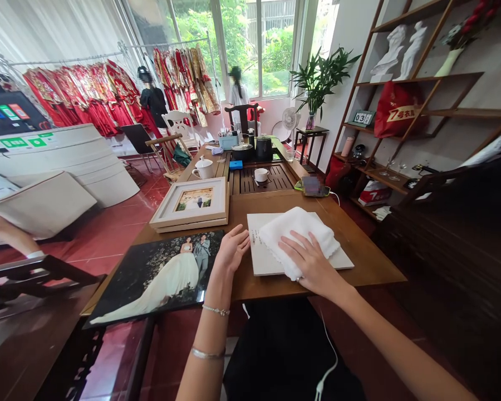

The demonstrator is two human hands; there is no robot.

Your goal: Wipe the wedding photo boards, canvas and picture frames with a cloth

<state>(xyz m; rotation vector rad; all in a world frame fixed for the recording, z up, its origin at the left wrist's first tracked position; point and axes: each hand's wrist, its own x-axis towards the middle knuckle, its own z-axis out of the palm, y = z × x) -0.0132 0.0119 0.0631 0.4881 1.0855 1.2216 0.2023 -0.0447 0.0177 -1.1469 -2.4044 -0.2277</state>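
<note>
My right hand lies flat with spread fingers on a folded white cloth. The cloth covers much of a thin white board, which has small dark print near its left edge. Beside that edge, my left hand is open, palm turned up and fingers stretched toward the board; whether the fingertips touch it I cannot tell. Nothing is in the left hand. Left of it, a glossy wedding photo panel lies on the wooden table.
Stacked white picture frames lie behind the photo panel. Farther back are a lidded white mug, a white cup on a slatted tea tray, a dark kettle and a phone. Two people stand near garment racks.
</note>
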